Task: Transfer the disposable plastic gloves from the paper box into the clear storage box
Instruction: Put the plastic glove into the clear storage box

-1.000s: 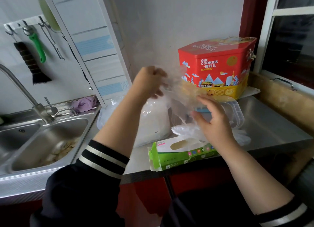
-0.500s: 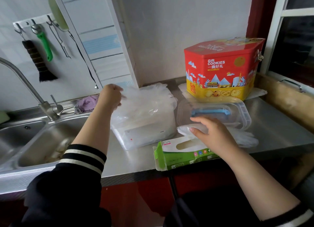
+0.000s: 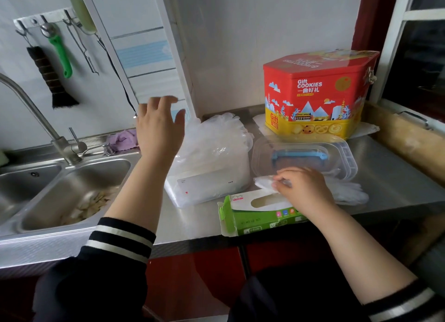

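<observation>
**Gloves heaped in the clear box, more pinched beside the paper box**

The red and yellow cookie tin (image 3: 315, 93) reads "Gift COOKIES" above a line of Chinese characters, with "Gift COOKIES" again down its yellow corner. In front of the tin and to its left stands the clear storage box (image 3: 207, 184), bearing a pale label with a red dot and tiny marks too small to read. Thin, milky, crumpled disposable gloves (image 3: 216, 138) bulge out of its top. Directly before the tin lies the clear lid (image 3: 342, 158) with a blue handle. Nearer the counter edge lies the green paper box (image 3: 252, 215), its oval slot upward; its print is too small to read.

The right hand (image 3: 303, 189) pinches a folded wad of gloves (image 3: 265, 183) between that lid and the paper box. More gloves (image 3: 349, 193) lie spread behind the wrist.

The left hand (image 3: 159, 131) hovers with fingers spread, holding nothing, left of the storage box. Half a second ago it was at the pile's edge; now it has lifted clear, and the right hand has closed on the wad.
</observation>
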Demonstrator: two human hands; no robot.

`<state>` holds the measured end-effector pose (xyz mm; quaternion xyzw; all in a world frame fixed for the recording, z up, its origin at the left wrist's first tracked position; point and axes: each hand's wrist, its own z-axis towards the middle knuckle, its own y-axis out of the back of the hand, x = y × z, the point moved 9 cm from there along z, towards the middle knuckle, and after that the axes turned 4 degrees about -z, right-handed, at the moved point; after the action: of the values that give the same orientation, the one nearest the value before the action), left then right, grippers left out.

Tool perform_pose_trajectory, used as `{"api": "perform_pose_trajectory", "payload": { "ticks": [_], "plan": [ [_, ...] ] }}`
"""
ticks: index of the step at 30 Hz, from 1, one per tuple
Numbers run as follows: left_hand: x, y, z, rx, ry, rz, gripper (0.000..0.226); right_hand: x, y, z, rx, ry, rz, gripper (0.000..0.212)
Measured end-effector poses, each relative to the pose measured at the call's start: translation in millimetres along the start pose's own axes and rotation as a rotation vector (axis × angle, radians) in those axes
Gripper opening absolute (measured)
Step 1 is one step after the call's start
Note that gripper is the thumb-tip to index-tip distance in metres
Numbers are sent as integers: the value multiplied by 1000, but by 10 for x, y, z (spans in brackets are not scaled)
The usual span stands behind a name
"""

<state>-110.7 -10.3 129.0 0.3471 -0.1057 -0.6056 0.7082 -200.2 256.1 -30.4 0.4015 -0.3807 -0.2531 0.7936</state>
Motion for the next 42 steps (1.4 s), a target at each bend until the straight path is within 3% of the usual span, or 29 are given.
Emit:
{"api": "perform_pose_trajectory", "payload": {
  "ticks": [4, 7, 10, 16, 20, 22, 24, 30, 34, 36, 39, 42],
  "plan": [
    [-565, 151, -145, -50, -203, -265, 19, -2, 82, -18, -72, -37, 68, 13],
    [-844, 43, -276, 136, -139, -514, 18, -67, 133, -37, -116, -125, 252, 21],
    [-1068, -190, -420, 345, -114, -621, 19, -128, 181, -38, -199, -166, 440, 23],
    [-1353, -503, -650, 566, -113, -615, 9, -251, 177, 19, -236, -254, 648, 17],
    [-1377, -583, -721, 595, -72, -637, 9, -160, -45, 108, 27, -131, 284, 31],
    [-1387, -641, -797, 621, -43, -652, 12, -152, -139, 88, 136, -117, 75, 22],
    [-1396, -707, -908, 645, -21, -655, 9, -171, -113, 62, 97, -132, 54, 16],
    [-1271, -862, -1337, 609, 102, -705, 13, -224, 146, -38, -207, -205, 506, 15],
    [-1094, -952, -1486, 496, 216, -777, 23, -224, 283, -87, -302, -175, 500, 15],
    [-1053, -1005, -1548, 519, 316, -878, 31, -202, 301, -91, -309, -159, 519, 12],
    [-1026, -1087, -1631, 553, 460, -1012, 27, -93, 262, -113, -274, -96, 504, 9],
    [-950, -1140, -1671, 509, 518, -1000, 25, 2, 221, -160, -287, -33, 442, 5]
  ]
}}
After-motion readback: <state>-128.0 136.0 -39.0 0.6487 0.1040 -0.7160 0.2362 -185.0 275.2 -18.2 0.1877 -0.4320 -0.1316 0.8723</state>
